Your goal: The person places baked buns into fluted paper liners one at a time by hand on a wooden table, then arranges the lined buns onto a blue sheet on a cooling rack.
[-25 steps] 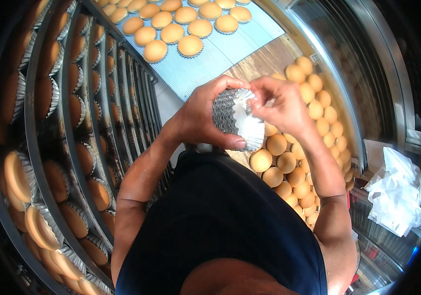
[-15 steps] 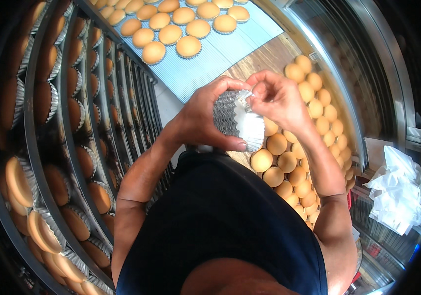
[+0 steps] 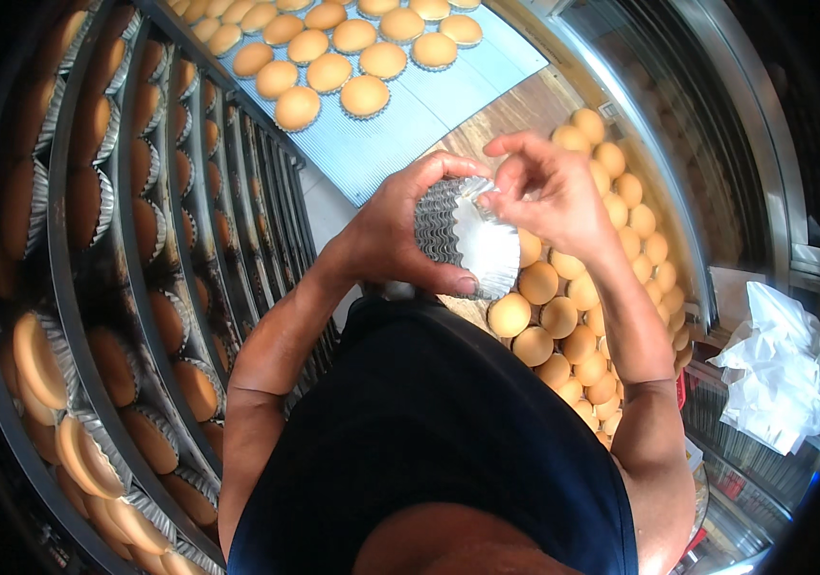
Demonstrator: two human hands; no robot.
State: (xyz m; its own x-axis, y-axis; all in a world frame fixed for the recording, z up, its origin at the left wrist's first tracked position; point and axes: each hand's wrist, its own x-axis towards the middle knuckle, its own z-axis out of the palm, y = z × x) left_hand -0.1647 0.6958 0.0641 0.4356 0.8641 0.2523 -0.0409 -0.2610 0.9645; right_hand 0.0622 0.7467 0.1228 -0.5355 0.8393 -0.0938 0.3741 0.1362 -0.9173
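My left hand (image 3: 394,227) is wrapped round a stack of nested fluted metal baking tins (image 3: 438,223), held on its side in front of my body. The stack's open end faces right, where the shiny inside of the end tin (image 3: 489,251) shows. At this tin's upper rim, my right hand (image 3: 551,195) has its thumb and a bent finger closed on the edge, partly hiding it. The index finger is raised and curved apart from the tin.
Round golden cakes (image 3: 578,343) crowd the wooden surface at right. More cakes in fluted tins stand on a light-blue ribbed mat (image 3: 448,91) ahead. A tall dark rack (image 3: 132,259) of cakes in tins fills the left. Crumpled white plastic (image 3: 774,369) lies far right.
My right index finger has lifted away from the tin's rim and the right hand has shifted slightly right. The end tin is turned a little more open. My left hand keeps its hold.
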